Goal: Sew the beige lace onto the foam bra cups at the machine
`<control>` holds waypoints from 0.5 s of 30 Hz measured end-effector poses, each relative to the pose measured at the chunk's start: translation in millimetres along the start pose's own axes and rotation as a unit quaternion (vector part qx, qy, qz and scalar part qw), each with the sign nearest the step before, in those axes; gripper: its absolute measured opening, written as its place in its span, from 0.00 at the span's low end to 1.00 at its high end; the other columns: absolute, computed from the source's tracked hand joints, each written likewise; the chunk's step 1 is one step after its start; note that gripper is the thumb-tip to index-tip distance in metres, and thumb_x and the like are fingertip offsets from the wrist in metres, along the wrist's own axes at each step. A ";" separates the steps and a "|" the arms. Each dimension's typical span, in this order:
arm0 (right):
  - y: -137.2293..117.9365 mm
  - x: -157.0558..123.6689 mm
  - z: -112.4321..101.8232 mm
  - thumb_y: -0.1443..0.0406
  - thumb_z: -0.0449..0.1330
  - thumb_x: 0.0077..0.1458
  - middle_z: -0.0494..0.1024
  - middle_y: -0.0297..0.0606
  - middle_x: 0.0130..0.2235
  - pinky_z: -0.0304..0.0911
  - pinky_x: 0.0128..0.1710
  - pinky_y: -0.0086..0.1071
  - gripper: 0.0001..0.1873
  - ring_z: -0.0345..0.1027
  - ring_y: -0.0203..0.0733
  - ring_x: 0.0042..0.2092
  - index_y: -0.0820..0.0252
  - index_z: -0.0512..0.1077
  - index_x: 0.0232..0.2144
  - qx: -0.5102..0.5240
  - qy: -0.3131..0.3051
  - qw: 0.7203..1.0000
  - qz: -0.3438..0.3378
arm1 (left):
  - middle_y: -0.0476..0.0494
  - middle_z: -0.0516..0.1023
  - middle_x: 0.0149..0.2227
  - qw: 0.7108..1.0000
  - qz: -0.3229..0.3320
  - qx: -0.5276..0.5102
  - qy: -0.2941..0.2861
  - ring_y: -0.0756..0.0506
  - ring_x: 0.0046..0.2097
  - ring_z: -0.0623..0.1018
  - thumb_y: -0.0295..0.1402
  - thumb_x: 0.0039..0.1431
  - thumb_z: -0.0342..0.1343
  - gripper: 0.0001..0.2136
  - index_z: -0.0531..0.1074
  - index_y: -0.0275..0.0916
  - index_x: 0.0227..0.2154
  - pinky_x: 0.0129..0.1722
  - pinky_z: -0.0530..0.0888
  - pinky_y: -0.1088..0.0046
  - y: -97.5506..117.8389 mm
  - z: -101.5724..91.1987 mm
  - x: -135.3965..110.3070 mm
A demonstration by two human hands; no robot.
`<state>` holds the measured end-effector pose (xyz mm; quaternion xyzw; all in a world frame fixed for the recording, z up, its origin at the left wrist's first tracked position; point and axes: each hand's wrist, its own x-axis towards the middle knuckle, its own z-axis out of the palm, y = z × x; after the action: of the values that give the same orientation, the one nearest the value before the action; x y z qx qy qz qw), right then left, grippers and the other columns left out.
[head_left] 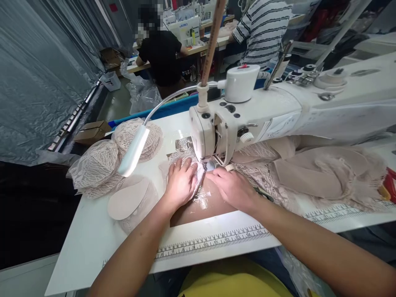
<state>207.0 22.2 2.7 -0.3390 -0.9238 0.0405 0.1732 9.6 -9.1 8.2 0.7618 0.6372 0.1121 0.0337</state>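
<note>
My left hand (181,181) lies flat, fingers stretched out, pressing a pale lace piece (198,175) onto the bed of a white sewing machine (244,119), just left of the needle area. My right hand (232,187) rests to the right of it, fingers extended toward the presser foot (213,161) and touching the same fabric. A brown plate (204,208) lies under both hands.
Stacked lace cups (105,165) and flat beige pads (128,202) sit at the left of the white table (93,239). A gooseneck lamp (134,150) hangs over them. Beige lace fabric (324,173) is heaped at the right. Two people sit at machines behind.
</note>
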 end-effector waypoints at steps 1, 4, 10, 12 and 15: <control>1.3 -0.9 1.4 0.76 0.50 0.55 0.75 0.37 0.34 0.55 0.32 0.31 0.19 0.62 0.37 0.32 0.60 0.74 0.45 0.015 0.020 1.000 -0.006 | 0.39 0.65 0.60 1.000 0.001 -0.011 -0.017 0.30 0.62 0.59 0.28 0.59 0.46 0.20 0.67 0.38 0.54 0.57 0.59 0.43 -0.4 -4.7 -2.4; 4.7 -3.4 4.6 0.75 0.50 0.56 0.77 0.37 0.37 0.59 0.35 0.30 0.17 0.65 0.37 0.34 0.60 0.74 0.43 0.061 0.064 0.996 -0.029 | 0.46 0.66 0.60 0.986 0.089 -0.084 -0.111 0.31 0.63 0.59 0.24 0.51 0.50 0.21 0.72 0.41 0.49 0.59 0.57 0.43 1.0 -21.6 -16.3; 7.0 -5.9 3.9 0.74 0.50 0.56 0.77 0.39 0.34 0.63 0.38 0.31 0.15 0.68 0.39 0.36 0.62 0.76 0.36 0.107 0.069 0.991 -0.043 | 0.45 0.69 0.57 0.958 0.162 -0.219 -0.091 0.41 0.61 0.64 0.26 0.57 0.49 0.19 0.71 0.42 0.51 0.62 0.61 0.56 6.1 -36.4 -53.1; 6.9 -6.0 2.7 0.73 0.50 0.57 0.77 0.39 0.33 0.63 0.38 0.31 0.15 0.68 0.39 0.36 0.62 0.76 0.36 0.117 0.061 0.990 -0.044 | 0.39 0.69 0.57 0.975 0.085 -0.203 -0.030 0.42 0.59 0.66 0.29 0.61 0.47 0.18 0.69 0.37 0.53 0.59 0.66 0.58 5.6 -32.6 -54.9; 6.7 -6.3 0.8 0.73 0.50 0.56 0.77 0.40 0.36 0.62 0.40 0.32 0.15 0.68 0.40 0.39 0.63 0.76 0.39 0.118 0.048 0.991 -0.041 | 0.34 0.69 0.57 0.989 0.060 -0.126 -0.036 0.38 0.59 0.67 0.33 0.62 0.47 0.17 0.70 0.33 0.52 0.58 0.67 0.54 8.9 -23.5 -45.2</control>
<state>215.3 23.4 -1.2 -0.2800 -0.9162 0.1259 0.2574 5.7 -57.2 27.1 0.7920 0.5691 0.1659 0.1458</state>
